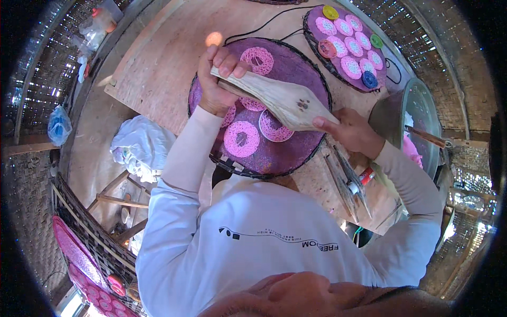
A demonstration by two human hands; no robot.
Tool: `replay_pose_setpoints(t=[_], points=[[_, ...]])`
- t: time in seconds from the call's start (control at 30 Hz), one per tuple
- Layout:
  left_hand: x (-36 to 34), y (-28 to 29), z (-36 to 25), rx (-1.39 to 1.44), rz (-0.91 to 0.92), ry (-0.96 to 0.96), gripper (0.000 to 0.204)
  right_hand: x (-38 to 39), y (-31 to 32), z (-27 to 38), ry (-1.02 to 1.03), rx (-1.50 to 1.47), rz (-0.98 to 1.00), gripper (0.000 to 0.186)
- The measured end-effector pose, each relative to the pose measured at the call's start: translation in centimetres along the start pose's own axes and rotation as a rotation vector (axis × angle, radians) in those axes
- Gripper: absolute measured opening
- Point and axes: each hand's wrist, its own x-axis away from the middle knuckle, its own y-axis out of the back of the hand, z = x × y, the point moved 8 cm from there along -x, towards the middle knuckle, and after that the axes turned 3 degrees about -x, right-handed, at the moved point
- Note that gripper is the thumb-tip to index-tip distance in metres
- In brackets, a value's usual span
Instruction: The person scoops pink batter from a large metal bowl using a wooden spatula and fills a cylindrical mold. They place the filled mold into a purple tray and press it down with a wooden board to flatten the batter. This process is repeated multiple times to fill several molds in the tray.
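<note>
Cloth [274,94] runs lengthwise from the left fingers [228,63], clenched round one end, rightward and toward the body to the right fingers [346,113] gripping the other, its spotted patch [302,104] nearer the latter.

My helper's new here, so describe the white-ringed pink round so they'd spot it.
Find the large purple tray below the left hand and right hand. A pale, bag-like thing held by both partly covers the white-ringed round, which sits right of the lacy pink round near the tray's lower left edge. On that tray, only it shows a white rim.
</note>
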Motion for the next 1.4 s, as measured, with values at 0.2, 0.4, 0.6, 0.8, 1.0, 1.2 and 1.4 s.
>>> replay_pose_setpoints(t=[0.2, 0.4, 0.6, 0.8, 1.0, 1.2, 1.4], points=[[1.8, 0.9, -2.4, -0.224, -0.085, -0.045, 0.032, -0.4, -1.7, 1.6, 0.039, 0.045, 0.045, 0.084], [3.3, 2.0, 0.4, -0.062, -0.270, -0.016, 0.033, 0.5, -1.9, -0.6, -0.079, -0.011, 0.130, 0.068], [1.0, -2.1, 2.0, -0.085, -0.015, 0.161, 0.064, 2.7, 0.7, -2.0, -0.049, -0.266, 0.028, 0.070], [2.2, -5.4, 5.5, -1.762, 0.379, 0.087, 0.063, 3.8, 0.2, 1.2, 0.135, -0.660, -0.001, 0.064], [2.9, -9.4, 2.1, -1.651, 0.028, -0.210, 0.037, -1.8, -4.1, -0.4, 0.502, -0.963, -0.132, 0.058], [6.2, -7.2, -2.3, -1.433, -0.358, -0.159, 0.022, -1.7, -8.3, 2.4, 0.578, 0.151, -0.500, 0.089], [8.1, -7.6, -3.8, -1.461, -0.395, -0.252, 0.022, -2.8, -9.1, 1.8, 0.602, 0.162, -0.511, 0.094]])
